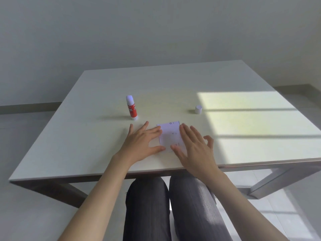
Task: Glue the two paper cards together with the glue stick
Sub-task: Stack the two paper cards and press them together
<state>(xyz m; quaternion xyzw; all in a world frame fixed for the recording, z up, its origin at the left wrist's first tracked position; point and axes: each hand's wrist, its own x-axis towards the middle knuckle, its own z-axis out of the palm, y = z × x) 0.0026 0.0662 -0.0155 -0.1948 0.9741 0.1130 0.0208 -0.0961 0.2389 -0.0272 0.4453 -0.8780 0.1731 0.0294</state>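
Pressing flat on the paper card (169,135), both hands lie palm-down with fingers extended and spread; neither hand is closed around anything. The left hand (141,142) covers the card's left edge, its fingertips (159,130) and thumb resting on the paper. The right hand (194,146) covers the card's right edge, its thumb lying across the lower part of the sheet and its little finger curled slightly above the table. Only a single white sheet with small printed marks is visible between the hands; whether a second card lies beneath it cannot be determined.

The card lies on the pale table (173,84) near the front edge, roughly centred before the person. The glue stick (132,107) stands upright beyond the left hand, near but not touching it, with a red label and its white top exposed. The white cap (198,109) stands separately on the table, well to the right of the glue stick and beyond the right hand, at the edge of a sunlit patch (251,119). Both forearms are bare. The person's knees, in dark grey trousers (173,206), show below the table's front edge.
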